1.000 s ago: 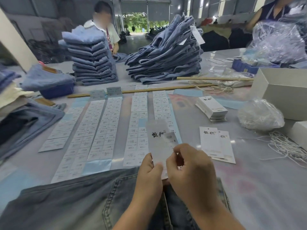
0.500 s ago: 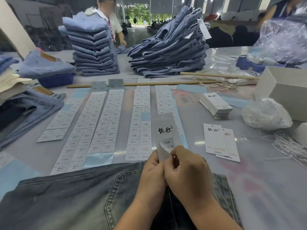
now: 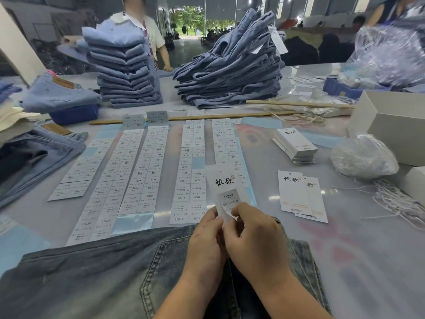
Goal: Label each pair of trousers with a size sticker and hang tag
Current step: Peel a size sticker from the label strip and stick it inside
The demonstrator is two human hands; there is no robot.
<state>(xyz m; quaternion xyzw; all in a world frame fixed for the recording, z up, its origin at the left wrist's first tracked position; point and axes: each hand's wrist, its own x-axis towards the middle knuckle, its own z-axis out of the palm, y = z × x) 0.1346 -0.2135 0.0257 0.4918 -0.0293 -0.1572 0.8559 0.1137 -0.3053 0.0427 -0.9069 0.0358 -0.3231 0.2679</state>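
Fingers [image 3: 239, 209] of both hands pinch hang tag [image 3: 224, 180] bottom.

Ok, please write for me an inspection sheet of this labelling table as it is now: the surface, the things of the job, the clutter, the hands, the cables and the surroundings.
Surface: grey table, glossy.
Job's things: hang tag held upright, size sticker marked 1103# on it; sticker strips in rows; trousers at the near edge; tag stack; two loose tags.
Clutter: white string; plastic bag; white box; two wooden sticks.
Hands: left hand and right hand both pinch the tag's lower end.
Cables: nothing seen.
Surroundings: two folded jeans stacks; a person behind them.
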